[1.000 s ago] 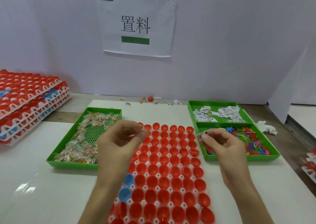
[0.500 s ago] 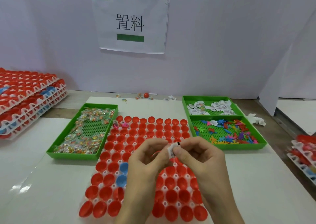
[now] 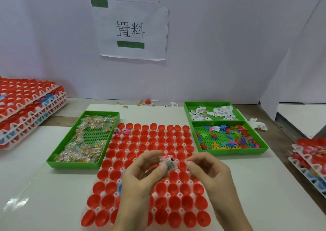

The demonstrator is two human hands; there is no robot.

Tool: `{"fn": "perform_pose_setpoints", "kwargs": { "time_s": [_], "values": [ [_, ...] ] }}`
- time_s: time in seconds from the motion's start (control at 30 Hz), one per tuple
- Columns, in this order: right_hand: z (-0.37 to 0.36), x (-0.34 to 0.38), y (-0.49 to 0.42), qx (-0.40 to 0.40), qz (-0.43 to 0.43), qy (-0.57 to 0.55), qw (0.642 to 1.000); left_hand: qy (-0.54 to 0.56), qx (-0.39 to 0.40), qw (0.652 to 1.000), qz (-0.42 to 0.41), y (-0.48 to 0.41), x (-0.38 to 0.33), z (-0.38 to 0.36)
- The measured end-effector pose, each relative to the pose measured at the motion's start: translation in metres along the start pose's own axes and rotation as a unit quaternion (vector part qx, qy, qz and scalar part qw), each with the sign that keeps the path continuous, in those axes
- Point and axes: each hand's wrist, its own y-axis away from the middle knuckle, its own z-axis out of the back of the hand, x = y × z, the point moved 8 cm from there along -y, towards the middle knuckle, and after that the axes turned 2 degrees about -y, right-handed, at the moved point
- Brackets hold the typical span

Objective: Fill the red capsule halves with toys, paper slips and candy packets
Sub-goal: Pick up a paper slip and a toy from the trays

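Both hands hang over the middle of the white capsule tray, close together. The left hand pinches a small paper slip with black print between its thumb and pointer finger. A little clear striped packet sticks out just above the slip at the same fingers. The right hand is just beside the slip with its fingers curled in, but it is hard to tell if it touches the slip or holds anything. The red capsule halves sit open side up in rows in the capsule tray, under and all around the hands. Two cups at the capsule tray's far left corner have something in them, and one is a pink toy. Left of the capsule tray is a green candy tray full of candy packets. Right of the capsule tray is a green toy tray with bright toys. Off its far right corner is a green slip tray with a pile of white slips.
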Motion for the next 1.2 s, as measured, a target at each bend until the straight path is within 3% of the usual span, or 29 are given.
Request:
{"fn": "perform_pose_setpoints", "kwargs": {
  "time_s": [0.13,0.23,0.3,0.4,0.5,0.67,0.93,1.07,1.2],
  "values": [
    [0.065,-0.017,-0.032,-0.116,-0.001,0.106,0.988,-0.024,-0.017,0.999,-0.019,-0.009,-0.013,0.012],
    [0.108,-0.02,-0.071,-0.173,0.018,0.281,0.944,-0.048,-0.015,0.998,-0.04,-0.018,-0.028,0.012],
    [0.122,-0.028,-0.1,-0.157,-0.004,0.368,0.917,-0.054,-0.012,0.997,-0.052,-0.022,-0.035,0.01],
    [0.125,-0.057,-0.129,-0.103,-0.103,0.492,0.858,-0.057,-0.005,0.997,-0.054,-0.024,-0.036,0.005],
    [0.121,-0.068,-0.145,-0.085,-0.148,0.547,0.82,-0.056,-0.001,0.998,-0.04,-0.024,-0.028,-0.002],
    [0.116,-0.062,-0.156,-0.066,-0.145,0.55,0.82,-0.059,-0.004,0.998,-0.024,-0.024,-0.021,-0.007],
    [0.125,-0.054,-0.144,-0.134,-0.024,0.495,0.858,-0.057,-0.014,0.998,0.014,-0.024,-0.009,-0.016],
    [0.123,-0.026,-0.126,-0.179,0.058,0.384,0.904,-0.064,-0.01,0.998,0.016,-0.02,-0.007,-0.021],
    [0.092,-0.002,-0.095,-0.136,0.072,0.225,0.962,-0.063,-0.001,0.998,0.011,-0.018,-0.006,-0.027]
  ]
}}
